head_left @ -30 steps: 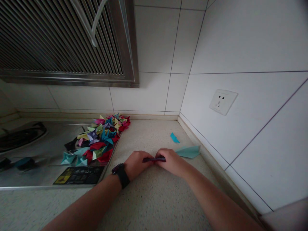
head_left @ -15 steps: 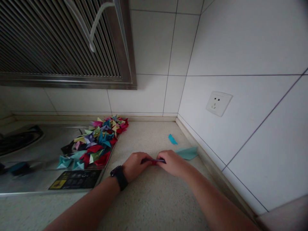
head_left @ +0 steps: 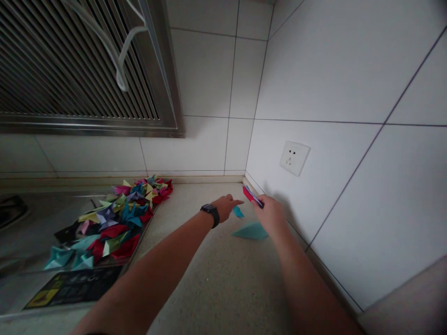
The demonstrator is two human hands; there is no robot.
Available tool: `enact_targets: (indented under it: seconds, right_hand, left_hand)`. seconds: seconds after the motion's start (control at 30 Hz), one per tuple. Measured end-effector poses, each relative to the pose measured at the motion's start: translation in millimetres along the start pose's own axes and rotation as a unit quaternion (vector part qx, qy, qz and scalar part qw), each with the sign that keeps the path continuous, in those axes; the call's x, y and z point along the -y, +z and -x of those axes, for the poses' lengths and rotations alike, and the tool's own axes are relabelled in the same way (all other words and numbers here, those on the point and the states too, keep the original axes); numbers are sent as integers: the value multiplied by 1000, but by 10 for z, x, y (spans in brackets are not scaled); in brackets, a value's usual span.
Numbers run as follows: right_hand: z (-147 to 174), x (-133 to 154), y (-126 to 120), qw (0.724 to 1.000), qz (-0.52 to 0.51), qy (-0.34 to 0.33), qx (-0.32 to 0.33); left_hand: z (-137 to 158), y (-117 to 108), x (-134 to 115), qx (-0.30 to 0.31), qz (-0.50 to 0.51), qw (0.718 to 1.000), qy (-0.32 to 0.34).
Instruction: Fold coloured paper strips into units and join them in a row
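Note:
My left hand point(head_left: 225, 207), with a black watch on its wrist, reaches over the counter with the index finger stretched out. Just under that fingertip lies a small bright blue paper piece point(head_left: 238, 212); I cannot tell whether they touch. My right hand point(head_left: 272, 215) is closed around one end of a narrow red folded paper point(head_left: 248, 193), which also shows white and dark blue layers. It is raised near the wall corner and points up to the left. Below the right hand, a pale teal folded paper point(head_left: 250, 231) rests on the counter, partly covered by that hand.
Many colourful folded paper shapes point(head_left: 115, 230) are heaped at left on the metal stove top point(head_left: 21, 237). A range hood point(head_left: 171, 83) with a hanging white cable point(head_left: 113, 56) overhangs the back left. The tiled right wall, carrying a socket point(head_left: 295, 158), borders the speckled counter point(head_left: 216, 293).
My hands have parted. The left has let go of the folded paper and reached forward towards the blue piece; the right has lifted the red paper forward and right. The view has shifted right.

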State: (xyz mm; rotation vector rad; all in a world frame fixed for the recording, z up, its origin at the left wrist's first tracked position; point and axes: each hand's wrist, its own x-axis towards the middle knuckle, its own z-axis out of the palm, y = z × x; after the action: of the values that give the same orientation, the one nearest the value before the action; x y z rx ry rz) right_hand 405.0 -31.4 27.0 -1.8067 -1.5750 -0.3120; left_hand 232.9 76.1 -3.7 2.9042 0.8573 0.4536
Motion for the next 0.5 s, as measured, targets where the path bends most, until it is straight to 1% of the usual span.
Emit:
enact_targets:
  seconds: [0.07, 0.1, 0.17, 0.2, 0.27, 0.4, 0.5]
  right_hand:
    - [-16, -65, 22, 1000, 14, 18, 12]
    - [-23, -88, 33, 999, 21, 24, 19]
    - [-34, -111, 55, 998, 35, 34, 34]
    - [-38, -113, 65, 997, 43, 40, 39]
    - [-38, -96, 82, 996, 56, 45, 48]
    - [-4, -18, 106, 995, 56, 28, 73]
    - [39, 25, 122, 994, 59, 18, 89]
  left_hand:
    - [-248, 118, 1, 48, -23, 998, -17]
    - [-334, 168, 4, 62, -25, 998, -22]
    - [-427, 237, 18, 69, -20, 997, -23]
    - [-436, 255, 26, 63, -16, 998, -24]
    - [-391, 263, 38, 39, -9, 999, -23]
    - [-147, 209, 35, -24, 5, 1000, -16]
    - [36, 174, 10, -27, 30, 999, 24]
